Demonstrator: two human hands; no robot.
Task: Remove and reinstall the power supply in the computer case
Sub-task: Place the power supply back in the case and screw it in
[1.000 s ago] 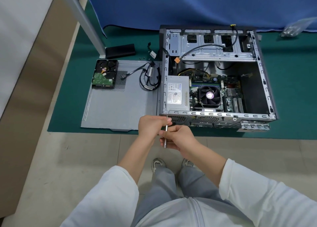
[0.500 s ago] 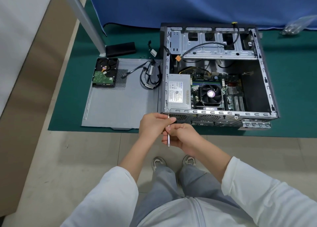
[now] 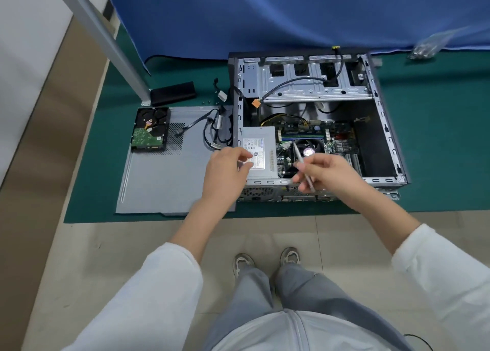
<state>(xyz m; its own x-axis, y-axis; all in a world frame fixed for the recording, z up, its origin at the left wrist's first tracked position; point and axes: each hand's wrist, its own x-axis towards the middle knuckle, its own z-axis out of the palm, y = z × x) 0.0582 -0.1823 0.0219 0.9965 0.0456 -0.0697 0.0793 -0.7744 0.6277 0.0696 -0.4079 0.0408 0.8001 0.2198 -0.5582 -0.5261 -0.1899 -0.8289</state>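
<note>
On the green mat [image 3: 437, 149], at about twelve o'clock from the person, the computer case [image 3: 381, 128] lies on its side with its open face up. Inside it, the power supply [image 3: 261, 141], a grey box with a white label, sits in the corner at roughly seven o'clock of the opening, against the case wall on that side and just beside the CPU fan [image 3: 309, 150] at its three o'clock. The left hand [image 3: 228, 173] hangs over the near edge of the power supply, fingers curled with thumb and forefinger close together near the label; whether they pinch anything is too small to tell. The right hand [image 3: 328, 175] is at three o'clock of the left, apart from it, above the near rim of the case, and its fingers grip a slim grey screwdriver [image 3: 305, 170] whose tip points up toward eleven o'clock over the fan. At nine o'clock of the case, the removed side panel [image 3: 159, 186] lies flat on the mat, with a hard drive [image 3: 151, 129] resting circuit-side up on its far corner and a bundle of black cables [image 3: 214, 133] draped between panel and case. A blue cloth [image 3: 265, 14] hangs behind at twelve o'clock, and a clear plastic bag [image 3: 427, 46] lies at about two o'clock. White sleeves, grey trousers and two shoes show at six o'clock over the tiled floor [image 3: 79, 258].
</note>
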